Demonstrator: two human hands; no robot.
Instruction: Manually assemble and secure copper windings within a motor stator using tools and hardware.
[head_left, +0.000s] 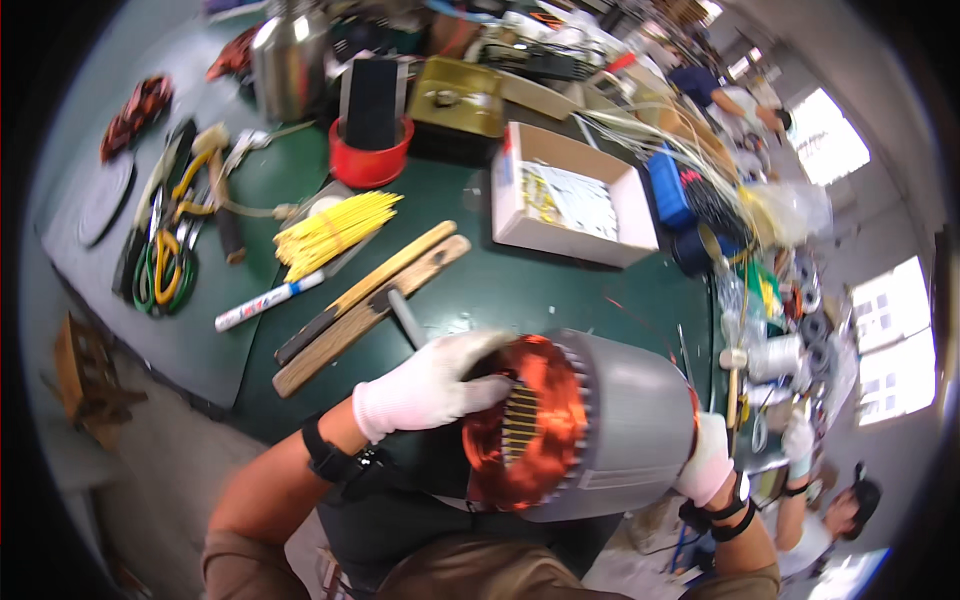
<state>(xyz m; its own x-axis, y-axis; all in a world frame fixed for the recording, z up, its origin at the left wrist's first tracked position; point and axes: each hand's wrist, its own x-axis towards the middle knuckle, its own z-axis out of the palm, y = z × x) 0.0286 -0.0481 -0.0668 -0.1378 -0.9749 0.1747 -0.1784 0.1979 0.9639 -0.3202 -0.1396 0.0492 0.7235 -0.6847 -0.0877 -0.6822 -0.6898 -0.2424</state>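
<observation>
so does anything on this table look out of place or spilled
Possibly the upright black phone-like slab in the round red container: an unusual resting place. Small pale scraps also litter the green tabletop. No liquid spill shows.

Left hand, in a white knit glove with a pale pink cuff: extended rightward, back upward; fingers bent, thumb set apart below them; fingertips blurred, closure indeterminate. Left forearm: bare, slanting up from the lower edge; black band at wrist. Right hand, in a matching white glove: raised at right, fingers mostly hidden. Right forearm: bare, short in view, black straps at wrist. Sleeves: brown, short.
</observation>
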